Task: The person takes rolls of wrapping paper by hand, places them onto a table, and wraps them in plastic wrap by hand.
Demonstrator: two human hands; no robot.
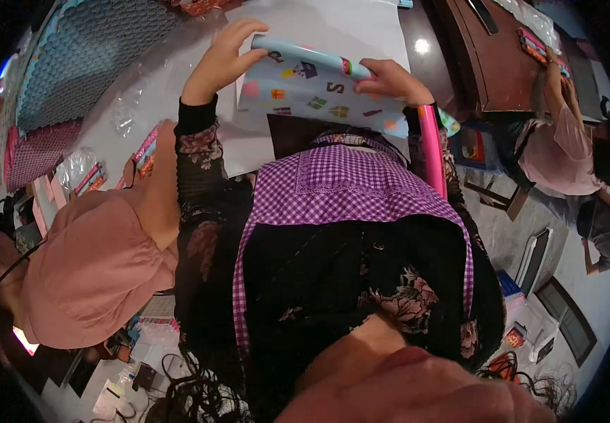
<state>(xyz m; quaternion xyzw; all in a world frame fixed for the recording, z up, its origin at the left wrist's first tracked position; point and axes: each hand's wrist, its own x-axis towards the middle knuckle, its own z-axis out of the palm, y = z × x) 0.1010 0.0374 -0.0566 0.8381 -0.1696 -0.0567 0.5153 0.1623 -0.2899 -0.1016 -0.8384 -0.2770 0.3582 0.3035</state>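
A light-blue sheet of wrapping paper [305, 84], printed with gifts and letters, spreads in front of me, its far edge rolled into a tube. My left hand [224, 60] cups the left end of this roll between thumb and fingers. At the roll's other end, my right hand [395, 82] grips it with the thumb on top. The sheet's lower right part passes under my right wrist. A bright pink tube [432, 151] lies along my right forearm. White paper [333, 21] covers the table beneath.
Bubble-textured blue packs [93, 60] are stacked at left, near clear plastic [125, 113]. Beside me on the left sits a person in a pink top [100, 261]. Another person [555, 151] handles colourful rolls [534, 46] on a brown table [509, 77] at right.
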